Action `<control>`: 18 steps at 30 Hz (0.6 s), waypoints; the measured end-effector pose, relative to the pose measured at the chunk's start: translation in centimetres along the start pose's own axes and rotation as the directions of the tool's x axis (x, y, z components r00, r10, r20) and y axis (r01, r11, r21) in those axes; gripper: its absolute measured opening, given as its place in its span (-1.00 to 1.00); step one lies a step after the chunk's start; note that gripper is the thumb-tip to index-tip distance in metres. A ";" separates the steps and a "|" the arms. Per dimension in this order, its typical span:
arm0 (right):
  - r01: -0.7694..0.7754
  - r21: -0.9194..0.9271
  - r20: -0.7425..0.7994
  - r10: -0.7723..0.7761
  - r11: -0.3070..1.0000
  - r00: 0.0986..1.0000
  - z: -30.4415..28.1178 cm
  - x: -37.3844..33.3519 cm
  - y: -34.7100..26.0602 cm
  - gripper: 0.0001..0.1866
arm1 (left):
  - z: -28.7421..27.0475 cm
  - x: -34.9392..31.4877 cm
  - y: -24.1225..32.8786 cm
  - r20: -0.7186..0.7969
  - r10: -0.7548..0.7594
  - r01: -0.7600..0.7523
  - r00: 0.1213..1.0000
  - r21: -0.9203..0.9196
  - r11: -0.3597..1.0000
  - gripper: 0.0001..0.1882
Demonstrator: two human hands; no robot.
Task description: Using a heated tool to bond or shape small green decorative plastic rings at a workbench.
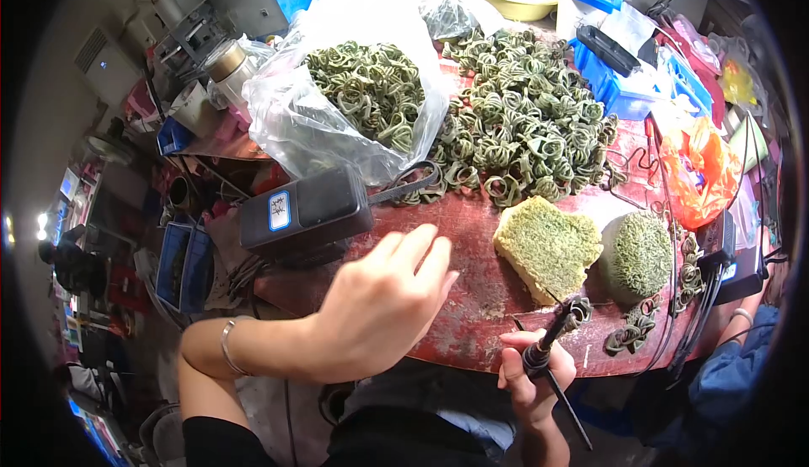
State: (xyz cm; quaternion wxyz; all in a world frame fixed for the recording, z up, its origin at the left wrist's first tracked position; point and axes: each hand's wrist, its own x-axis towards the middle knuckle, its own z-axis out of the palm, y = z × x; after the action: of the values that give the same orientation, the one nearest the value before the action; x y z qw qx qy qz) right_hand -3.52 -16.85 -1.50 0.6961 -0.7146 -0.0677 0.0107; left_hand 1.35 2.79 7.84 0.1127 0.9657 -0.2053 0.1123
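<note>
My left hand point(388, 303) hangs above the near part of the red table. Its back faces up, its fingers are bent together, and anything in them is hidden. In my closed right hand point(539, 374) is a dark pen-like tool point(549, 338), with a thin tip pointing up toward the sponge. A small grey-green ring piece point(578, 310) sits close to the tool's upper end; I cannot tell whether they touch. Just beyond lies a yellow-green sponge block point(548, 246), and to its right a round block with a rough green top point(642, 256).
A large heap of grey-green rings point(531, 113) covers the far table. More fill a clear plastic bag point(291, 121). A black box-shaped device point(308, 210) stands left. At right are an orange bag point(699, 168), cables and a person's blue sleeve point(742, 362).
</note>
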 end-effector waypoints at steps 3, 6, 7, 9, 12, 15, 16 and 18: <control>-0.009 0.004 0.003 0.009 1.000 1.000 -0.1 -0.1 0.1 -0.85 | 3.9 0.0 -1.3 0.048 -0.130 0.125 0.990 0.088 0.988 -0.53; 0.001 -0.015 0.016 -0.001 1.000 1.000 -0.1 -0.1 0.1 -0.86 | 5.4 0.9 -2.3 -0.009 -0.203 0.203 0.979 0.113 0.973 -0.38; -0.006 -0.005 0.018 0.006 1.000 1.000 0.0 0.0 0.0 -0.86 | 5.5 1.2 -2.3 0.034 -0.242 0.236 0.970 0.125 0.964 -0.35; 0.012 -0.035 -0.001 -0.012 0.999 1.000 0.1 -0.2 0.2 -0.86 | 6.2 2.0 -2.4 0.103 -0.315 0.298 0.943 0.153 0.942 -0.33; 0.047 -0.080 -0.017 -0.049 0.996 0.999 0.4 -0.1 0.3 -0.86 | 6.4 2.5 -2.9 0.110 -0.324 0.302 0.940 0.177 0.937 -0.37; 0.025 -0.059 -0.032 -0.027 0.998 0.999 0.5 -0.3 0.3 -0.85 | 7.4 2.8 -3.6 0.047 -0.294 0.275 0.955 0.232 0.933 -0.49; 0.025 -0.048 -0.036 -0.027 0.999 0.999 0.5 -0.3 0.3 -0.85 | 7.4 2.9 -3.6 0.050 -0.287 0.269 0.956 0.234 0.934 -0.53; 0.017 -0.063 -0.035 -0.019 0.998 0.999 0.3 -0.3 0.2 -0.85 | 6.6 3.2 -2.4 0.105 -0.287 0.261 0.952 0.210 0.942 -0.58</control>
State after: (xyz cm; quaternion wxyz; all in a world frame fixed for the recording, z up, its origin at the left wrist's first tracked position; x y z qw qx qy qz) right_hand -3.88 -16.59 -1.77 0.6744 -0.7357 -0.0622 -0.0105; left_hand 6.33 2.04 1.95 0.0189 0.9965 -0.0641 0.0498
